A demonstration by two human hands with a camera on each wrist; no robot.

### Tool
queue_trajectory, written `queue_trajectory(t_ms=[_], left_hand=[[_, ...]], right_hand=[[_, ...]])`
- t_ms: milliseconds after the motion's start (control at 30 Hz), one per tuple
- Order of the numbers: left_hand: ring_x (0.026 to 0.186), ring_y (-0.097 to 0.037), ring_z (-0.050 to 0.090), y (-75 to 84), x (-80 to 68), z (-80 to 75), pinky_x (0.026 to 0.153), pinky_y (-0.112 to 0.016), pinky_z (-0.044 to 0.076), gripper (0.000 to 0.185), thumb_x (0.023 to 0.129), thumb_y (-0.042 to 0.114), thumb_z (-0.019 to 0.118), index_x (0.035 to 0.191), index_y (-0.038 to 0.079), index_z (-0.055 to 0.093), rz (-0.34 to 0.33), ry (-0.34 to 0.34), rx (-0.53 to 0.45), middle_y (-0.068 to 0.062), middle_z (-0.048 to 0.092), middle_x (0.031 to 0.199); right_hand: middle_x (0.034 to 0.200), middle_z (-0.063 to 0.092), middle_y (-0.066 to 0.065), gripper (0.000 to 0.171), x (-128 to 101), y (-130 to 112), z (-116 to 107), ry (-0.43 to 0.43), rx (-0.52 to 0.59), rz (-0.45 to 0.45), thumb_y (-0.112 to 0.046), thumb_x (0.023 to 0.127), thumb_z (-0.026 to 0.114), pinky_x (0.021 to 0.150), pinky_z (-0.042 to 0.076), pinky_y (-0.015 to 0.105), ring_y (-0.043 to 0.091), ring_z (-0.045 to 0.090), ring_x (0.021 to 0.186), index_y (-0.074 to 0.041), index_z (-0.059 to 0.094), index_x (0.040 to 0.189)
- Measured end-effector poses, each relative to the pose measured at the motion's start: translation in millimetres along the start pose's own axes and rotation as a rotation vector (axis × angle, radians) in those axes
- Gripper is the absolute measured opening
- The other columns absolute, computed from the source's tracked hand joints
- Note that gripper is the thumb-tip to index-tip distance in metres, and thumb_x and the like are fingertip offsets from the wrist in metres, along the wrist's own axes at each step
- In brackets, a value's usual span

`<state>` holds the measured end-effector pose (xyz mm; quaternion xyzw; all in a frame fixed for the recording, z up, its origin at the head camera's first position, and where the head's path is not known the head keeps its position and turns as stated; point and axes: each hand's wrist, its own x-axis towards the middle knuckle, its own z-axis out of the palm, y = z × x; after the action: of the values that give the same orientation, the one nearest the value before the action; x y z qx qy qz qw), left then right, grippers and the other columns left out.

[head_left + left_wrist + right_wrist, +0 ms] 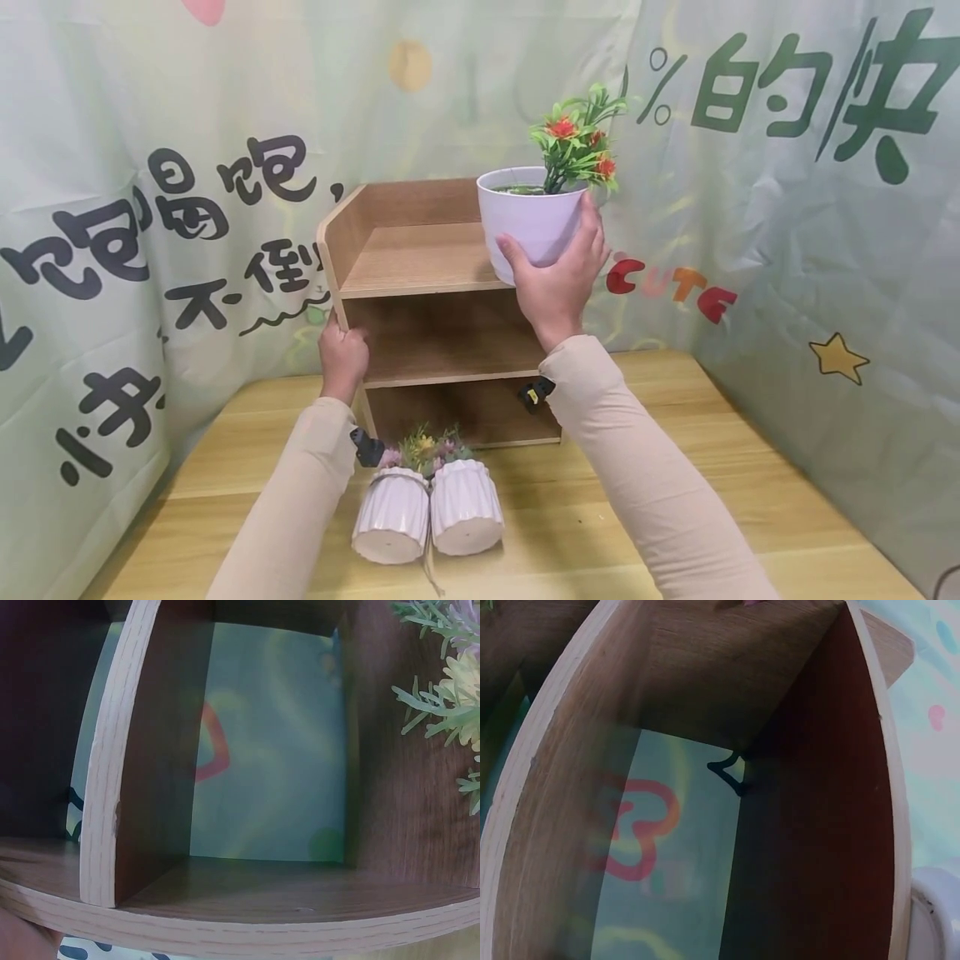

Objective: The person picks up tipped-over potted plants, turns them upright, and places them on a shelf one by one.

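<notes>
My right hand [558,287] grips a white flowerpot [525,221] by its lower side, thumb to the left and fingers to the right. Green leaves and red flowers [573,137] stand in the pot. It overlaps the right part of the top board of a wooden shelf unit [427,254]; contact cannot be told. At the shelf's left side, my left hand [343,354] holds the edge of the side panel, its fingers partly hidden behind. Part of that hand [22,937] shows in the left wrist view. The pot's base [934,919] appears in the right wrist view.
Two white fluted pots [392,517] [467,507] lie tipped on the wooden table [660,483] before the shelf, bases towards me. Their yellow and purple flowers [423,450] point at the lowest compartment. Printed curtains [795,250] hang behind and beside the table.
</notes>
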<state>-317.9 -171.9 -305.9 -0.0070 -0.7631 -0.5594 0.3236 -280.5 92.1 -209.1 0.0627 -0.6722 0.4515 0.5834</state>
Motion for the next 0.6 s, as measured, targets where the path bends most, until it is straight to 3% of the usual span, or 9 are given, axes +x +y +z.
queue_trajectory(t_ms=[167,400,600], left_hand=[[0.12,-0.038,0.048,1.3,-0.6,-0.1,0.106,-0.05,0.033,0.05,0.083,0.001,0.049,0.133,-0.002,0.05,-0.013,-0.005,0.002,-0.027,0.055,0.129],[0.117,-0.038,0.049,1.5,-0.1,-0.4,0.105,-0.051,0.033,0.05,0.082,0.0,0.049,0.132,-0.003,0.05,-0.003,-0.001,-0.003,-0.028,0.056,0.126],[0.116,-0.038,0.051,-0.4,-0.2,-0.3,0.104,-0.049,0.036,0.052,0.079,0.0,0.049,0.13,-0.003,0.052,0.016,0.014,-0.012,-0.028,0.058,0.123]], right_hand=[[0.148,0.035,0.015,0.095,-0.8,2.8,2.8,-0.006,-0.028,-0.056,-0.049,0.074,0.079,0.103,0.033,0.04,0.026,0.029,0.133,-0.008,0.034,0.147],[0.152,0.03,0.012,0.085,0.9,2.4,6.2,-0.042,-0.106,-0.099,-0.049,0.079,0.074,0.096,0.042,0.044,0.031,0.031,0.131,-0.015,0.036,0.147],[0.151,0.031,0.016,0.081,3.1,6.3,9.4,-0.056,-0.174,-0.173,-0.045,0.081,0.073,0.098,0.04,0.045,0.035,0.033,0.129,-0.011,0.038,0.146]])
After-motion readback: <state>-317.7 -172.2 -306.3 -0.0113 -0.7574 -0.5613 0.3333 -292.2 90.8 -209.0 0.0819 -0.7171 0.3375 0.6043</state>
